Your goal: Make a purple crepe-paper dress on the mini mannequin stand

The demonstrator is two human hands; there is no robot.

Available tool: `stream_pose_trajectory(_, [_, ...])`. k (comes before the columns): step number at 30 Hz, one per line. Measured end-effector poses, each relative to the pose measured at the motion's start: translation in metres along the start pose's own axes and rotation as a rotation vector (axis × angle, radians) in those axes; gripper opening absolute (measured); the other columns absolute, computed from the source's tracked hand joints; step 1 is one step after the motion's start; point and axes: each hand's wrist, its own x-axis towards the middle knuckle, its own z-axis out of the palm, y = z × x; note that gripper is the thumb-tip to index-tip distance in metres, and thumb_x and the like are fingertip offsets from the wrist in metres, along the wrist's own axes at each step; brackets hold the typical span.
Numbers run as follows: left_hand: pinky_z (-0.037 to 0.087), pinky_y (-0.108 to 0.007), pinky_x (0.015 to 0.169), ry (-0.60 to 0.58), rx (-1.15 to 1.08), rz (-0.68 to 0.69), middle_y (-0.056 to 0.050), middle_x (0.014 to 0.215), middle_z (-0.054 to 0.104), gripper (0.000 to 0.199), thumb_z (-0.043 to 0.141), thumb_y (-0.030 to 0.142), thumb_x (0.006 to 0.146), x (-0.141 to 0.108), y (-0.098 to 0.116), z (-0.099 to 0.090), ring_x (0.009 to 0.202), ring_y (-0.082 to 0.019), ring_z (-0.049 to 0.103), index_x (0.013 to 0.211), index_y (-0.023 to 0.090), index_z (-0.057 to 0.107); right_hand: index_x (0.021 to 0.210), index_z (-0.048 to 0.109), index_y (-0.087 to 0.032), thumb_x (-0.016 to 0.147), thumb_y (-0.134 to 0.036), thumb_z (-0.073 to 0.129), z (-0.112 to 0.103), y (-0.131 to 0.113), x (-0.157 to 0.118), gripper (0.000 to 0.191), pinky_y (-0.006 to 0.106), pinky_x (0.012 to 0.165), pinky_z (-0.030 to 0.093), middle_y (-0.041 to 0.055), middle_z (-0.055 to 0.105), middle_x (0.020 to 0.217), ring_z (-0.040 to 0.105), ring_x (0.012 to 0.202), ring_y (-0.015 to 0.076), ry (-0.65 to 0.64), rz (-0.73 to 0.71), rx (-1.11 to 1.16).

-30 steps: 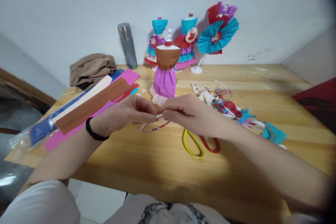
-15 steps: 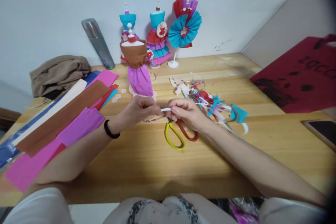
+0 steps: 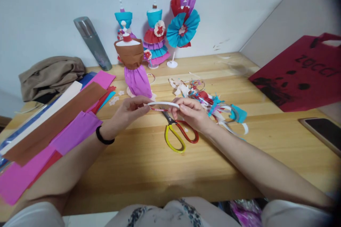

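A: What takes up the most room?
B: The pale wooden table (image 3: 138,173). At its right side is a red bag with black lettering (image 3: 306,78); on the left, long strips of coloured paper (image 3: 58,124) overlap in brown, cream, pink and violet.
A: And behind those strips?
B: A crumpled brown cloth (image 3: 53,78), then a grey-green flask (image 3: 93,42) near the wall.
A: Are those little dress forms?
B: Yes. Three white dress forms in colourful ruffles and fans (image 3: 158,39) are near the wall, and one in a brown top and violet skirt (image 3: 137,81) is in front of them.
A: Where are the hands?
B: Between the paper strips and a tangle of mixed scraps (image 3: 205,97). The left hand (image 3: 137,110) and the right hand (image 3: 190,111) are apart, each grip closed on one end of the white upper part of a thin looped band (image 3: 163,104), held above the table. Its lower part shows red markings.
A: Anything under it?
B: Scissors with one yellow and one red handle (image 3: 174,138) lie on the table, blades pointing toward the band.
A: And the smallest things?
B: Pale paper flowers (image 3: 114,100), beside the paper strips.
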Motion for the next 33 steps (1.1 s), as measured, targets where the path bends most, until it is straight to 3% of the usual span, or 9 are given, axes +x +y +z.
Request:
stream_pose_trajectory(6, [0.034, -0.023, 0.052, -0.062, -0.080, 0.022, 0.000, 0.067, 0.059, 0.024, 0.071, 0.039, 0.085, -0.001, 0.001, 0.001, 0.058, -0.009, 0.045, 0.083, 0.015, 0.073, 0.088, 0.076, -0.019, 0.082, -0.050, 0.075, -0.002, 0.002, -0.002, 0.031, 0.028, 0.064, 0.052, 0.0054, 0.073, 0.080, 0.065, 0.067, 0.0146, -0.035, 0.049, -0.037])
stream_pose_trajectory(11, [0.041, -0.025, 0.061, -0.027, 0.138, 0.219, -0.004, 0.074, 0.065, 0.023, 0.068, 0.038, 0.088, -0.004, 0.002, 0.001, 0.067, -0.013, 0.053, 0.087, 0.016, 0.073, 0.100, 0.079, -0.023, 0.084, -0.045, 0.074, -0.007, 0.003, -0.003, 0.028, 0.029, 0.066, 0.055, 0.0077, 0.076, 0.096, 0.068, 0.076, 0.0163, -0.003, 0.054, -0.114])
stream_pose_trajectory(14, [0.043, -0.026, 0.062, -0.022, 0.191, 0.245, -0.005, 0.075, 0.068, 0.023, 0.067, 0.038, 0.089, -0.004, 0.000, 0.001, 0.070, -0.014, 0.057, 0.091, 0.016, 0.074, 0.102, 0.080, -0.024, 0.086, -0.047, 0.070, -0.008, 0.000, -0.004, 0.029, 0.027, 0.063, 0.052, 0.0076, 0.075, 0.102, 0.066, 0.073, 0.0149, -0.013, 0.012, -0.145])
stream_pose_trajectory(19, [0.048, -0.029, 0.068, -0.071, 0.113, 0.171, -0.007, 0.083, 0.071, 0.026, 0.067, 0.042, 0.089, -0.003, -0.004, 0.003, 0.078, -0.017, 0.062, 0.088, 0.016, 0.072, 0.090, 0.079, -0.022, 0.085, -0.044, 0.073, -0.004, -0.008, -0.005, 0.023, 0.027, 0.067, 0.048, 0.0044, 0.072, 0.084, 0.063, 0.074, 0.0144, -0.009, -0.137, -0.362])
stream_pose_trajectory(23, [0.048, -0.029, 0.067, -0.120, 0.142, 0.166, -0.007, 0.089, 0.073, 0.028, 0.064, 0.042, 0.091, -0.001, -0.010, 0.004, 0.077, -0.016, 0.062, 0.099, 0.018, 0.074, 0.079, 0.074, -0.020, 0.085, -0.040, 0.072, 0.000, -0.012, -0.006, 0.021, 0.027, 0.062, 0.044, 0.0015, 0.066, 0.072, 0.058, 0.066, 0.0128, -0.005, -0.201, -0.461])
stream_pose_trajectory(26, [0.047, -0.025, 0.061, 0.021, 0.258, 0.205, -0.008, 0.096, 0.075, 0.027, 0.064, 0.039, 0.091, -0.002, -0.014, 0.007, 0.073, -0.014, 0.061, 0.105, 0.018, 0.074, 0.078, 0.072, -0.019, 0.086, -0.032, 0.069, 0.003, -0.014, -0.006, 0.015, 0.027, 0.062, 0.044, 0.0013, 0.066, 0.072, 0.058, 0.066, 0.0131, -0.007, -0.250, -0.533])
stream_pose_trajectory(29, [0.044, -0.022, 0.055, 0.201, 0.390, 0.348, -0.009, 0.103, 0.075, 0.021, 0.066, 0.032, 0.090, -0.004, -0.015, 0.014, 0.068, -0.011, 0.059, 0.103, 0.018, 0.075, 0.076, 0.070, -0.019, 0.086, -0.026, 0.067, 0.008, -0.015, -0.007, 0.012, 0.027, 0.061, 0.042, 0.0011, 0.064, 0.069, 0.056, 0.064, 0.0128, 0.016, -0.317, -0.649])
stream_pose_trajectory(31, [0.044, -0.020, 0.054, 0.208, 0.419, 0.431, -0.010, 0.108, 0.074, 0.018, 0.065, 0.026, 0.090, -0.006, -0.013, 0.020, 0.066, -0.009, 0.058, 0.104, 0.019, 0.075, 0.075, 0.069, -0.018, 0.086, -0.024, 0.066, 0.011, -0.015, -0.009, 0.013, 0.026, 0.059, 0.040, 0.0007, 0.062, 0.067, 0.054, 0.061, 0.0121, 0.030, -0.355, -0.721])
stream_pose_trajectory(33, [0.044, -0.019, 0.054, 0.139, 0.386, 0.463, -0.010, 0.108, 0.074, 0.017, 0.064, 0.023, 0.090, -0.008, -0.011, 0.028, 0.065, -0.008, 0.059, 0.103, 0.018, 0.075, 0.075, 0.068, -0.018, 0.087, -0.024, 0.066, 0.015, -0.015, -0.011, 0.014, 0.025, 0.056, 0.038, 0.0003, 0.061, 0.066, 0.052, 0.059, 0.0113, 0.029, -0.387, -0.775])
